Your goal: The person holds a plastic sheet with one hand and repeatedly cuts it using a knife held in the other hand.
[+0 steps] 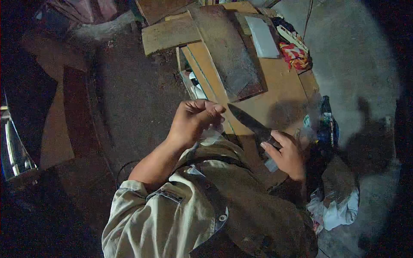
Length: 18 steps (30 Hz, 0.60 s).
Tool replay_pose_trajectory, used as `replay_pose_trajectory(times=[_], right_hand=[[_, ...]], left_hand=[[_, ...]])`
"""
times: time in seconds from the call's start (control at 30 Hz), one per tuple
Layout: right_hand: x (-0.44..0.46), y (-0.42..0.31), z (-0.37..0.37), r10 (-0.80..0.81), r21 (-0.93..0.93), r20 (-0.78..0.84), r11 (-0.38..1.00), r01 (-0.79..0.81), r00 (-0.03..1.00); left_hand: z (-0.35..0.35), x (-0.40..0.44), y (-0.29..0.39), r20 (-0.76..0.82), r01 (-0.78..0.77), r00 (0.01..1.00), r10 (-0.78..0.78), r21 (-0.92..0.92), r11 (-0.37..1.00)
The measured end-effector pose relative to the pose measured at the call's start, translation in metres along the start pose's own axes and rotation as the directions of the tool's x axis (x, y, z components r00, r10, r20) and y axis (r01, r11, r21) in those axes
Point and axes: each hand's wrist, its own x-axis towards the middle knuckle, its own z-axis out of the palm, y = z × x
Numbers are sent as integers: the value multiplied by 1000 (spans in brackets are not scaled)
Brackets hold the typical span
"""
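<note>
My right hand is closed on the handle end of a dark knife, whose blade points up and left. The blade's tip is close to the fingertips of my left hand, with a small gap between them. My left hand's fingers are pinched together; what they hold, if anything, is too small to make out. Something pale and blurred lies just under that hand, in front of my shirt.
A dark worn board lies on a tan wooden surface, near a white flat piece and a red-and-yellow cloth. A dark bottle stands at the right, with white plastic bags below it.
</note>
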Motion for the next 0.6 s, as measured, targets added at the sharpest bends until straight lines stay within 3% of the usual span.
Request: replay_pose_trajectory(times=[0.13, 0.3, 0.47, 0.6], right_hand=[[4, 10, 4, -74, -22, 10, 997, 75, 997], [7, 18, 15, -35, 27, 23, 999, 34, 999], [19, 7, 21, -222, 21, -8, 975, 222, 975], [27, 5, 16, -256, 20, 22, 967, 256, 966]], left_hand=[[-2, 0, -1, -8, 67, 998, -67, 102, 992], [2, -2, -13, 140, -33, 990, 21, 83, 996], [9, -8, -7, 216, -29, 975, -45, 326, 945], [7, -9, -18, 227, -34, 974, -18, 222, 975]])
